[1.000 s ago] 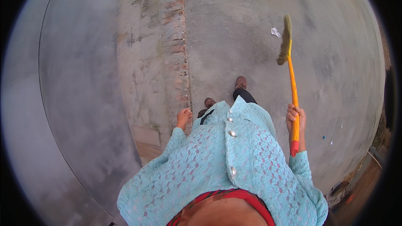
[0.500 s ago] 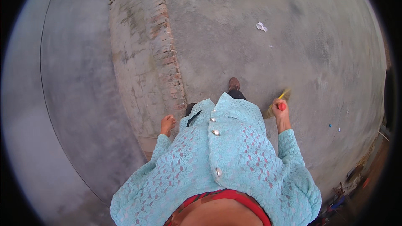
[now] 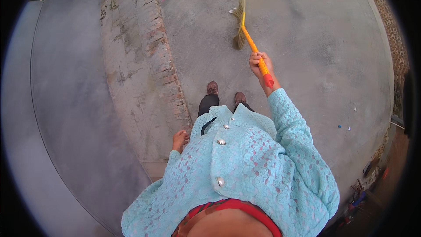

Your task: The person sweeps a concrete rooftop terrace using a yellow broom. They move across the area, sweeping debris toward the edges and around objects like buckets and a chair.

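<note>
Out in front of me, my right hand (image 3: 259,64) is wrapped round the orange handle of a broom (image 3: 248,37) with a red end cap. Its straw bristles fan out at the far end, over the concrete floor. Beside them shows a white paper scrap (image 3: 231,11), partly covered by the bristles. Low at my left side hangs my left hand (image 3: 180,140), next to the hem of my light blue lace jacket. Its fingers are curled, and whatever they might hold is hidden.
Along the left runs a raised brick edge (image 3: 169,66) with a worn strip, then smooth grey paving. A small blue bit (image 3: 339,126) and white specks lie on the floor at right. A brick wall (image 3: 386,22) bounds the far right; cluttered items sit at lower right.
My right hand has swung the broom forward and to the left, from beside me to the paper scrap. My left foot has come into view. The left hand stays low at my side.
</note>
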